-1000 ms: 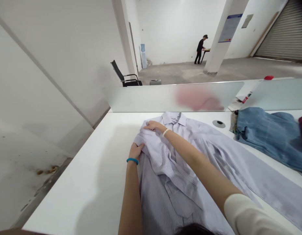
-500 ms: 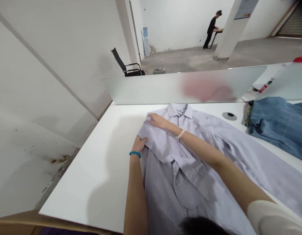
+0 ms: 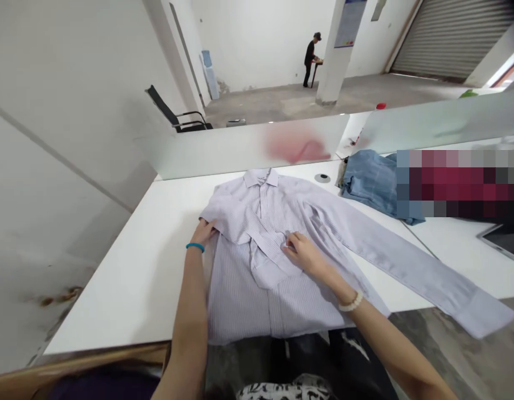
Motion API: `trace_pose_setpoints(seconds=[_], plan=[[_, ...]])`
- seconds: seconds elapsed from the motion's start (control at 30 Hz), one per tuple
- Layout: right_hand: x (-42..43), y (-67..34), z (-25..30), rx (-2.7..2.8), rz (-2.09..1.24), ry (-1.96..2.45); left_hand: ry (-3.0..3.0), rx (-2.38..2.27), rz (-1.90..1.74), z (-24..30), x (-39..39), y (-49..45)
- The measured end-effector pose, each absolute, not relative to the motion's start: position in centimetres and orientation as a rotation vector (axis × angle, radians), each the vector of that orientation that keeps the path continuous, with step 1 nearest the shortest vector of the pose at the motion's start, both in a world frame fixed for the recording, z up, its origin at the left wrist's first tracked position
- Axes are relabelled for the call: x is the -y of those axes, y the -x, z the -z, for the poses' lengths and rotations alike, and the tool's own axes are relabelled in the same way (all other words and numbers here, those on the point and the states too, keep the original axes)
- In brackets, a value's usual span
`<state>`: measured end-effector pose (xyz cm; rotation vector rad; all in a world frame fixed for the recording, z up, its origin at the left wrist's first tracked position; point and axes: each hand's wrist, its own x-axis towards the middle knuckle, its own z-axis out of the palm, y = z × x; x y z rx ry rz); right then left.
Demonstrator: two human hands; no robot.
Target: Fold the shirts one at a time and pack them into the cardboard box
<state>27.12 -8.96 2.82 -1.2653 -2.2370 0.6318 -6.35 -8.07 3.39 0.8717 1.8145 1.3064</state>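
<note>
A pale lilac, finely striped button-up shirt [image 3: 240,294] lies front up, its collar at the far end of the table. Its left-side sleeve [image 3: 231,215] is folded across the chest, and the other stretches right, its cuff hanging past the table edge. At the fold by the shirt's left edge, my left hand [image 3: 205,231], with a blue wristband, grips the sleeve; its fingertips are partly hidden by cloth. My right hand [image 3: 305,254], wearing a white bead bracelet, pinches the folded sleeve near its cuff end, over the middle of the shirt.
White table [image 3: 156,222] beneath the shirt, with a frosted divider [image 3: 223,150] along its back. Blue jeans [image 3: 367,180] lie at the right, beside a round cable hole cover [image 3: 322,178]. A black chair [image 3: 169,111] stands beyond the divider. A person [image 3: 309,58] stands at a distant small table.
My right hand has moved from the shoulder down the folded sleeve towards its cuff end. My left hand stays at the fold. The view has turned right, showing more of the table.
</note>
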Motion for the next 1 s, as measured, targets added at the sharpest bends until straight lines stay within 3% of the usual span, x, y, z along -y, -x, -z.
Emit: trace_pose_setpoints(seconds=[0.13,0.27,0.37,0.53,0.63,0.8,0.9,1.0], plan=[[10.0,-26.5,-5.4,1.693,-1.236,1.157,-0.9,-1.979,-1.22,-4.6,17.3,6.7],[12.1,-27.7,-5.6,1.019,-1.729,1.088,-1.062,-2.18,-0.897,-3.5,29.5,3.4],[13.9,-29.0,-4.1,0.805,-1.821,1.149,-0.989,-2.29,-0.792,-0.7,35.8,-0.6],[16.0,-29.7,-3.6,1.011,-1.898,1.1,-0.65,-2.222,-1.277,3.7,37.6,-4.6],[16.8,-29.4,-4.6,1.115,-1.829,1.063,-0.594,-1.999,-1.318,3.9,36.3,-5.1],[18.1,-30.2,-4.7,1.582,-1.477,1.118,-0.662,-1.791,-0.94,1.7,36.9,-4.3],[17.9,-33.5,-3.1,1.839,-1.075,1.223,-0.956,-2.024,-0.635,0.0,38.5,-2.2],[16.5,-40.0,-1.7,1.724,-0.668,1.432,-1.145,-2.357,-0.449,-2.5,37.8,0.1]])
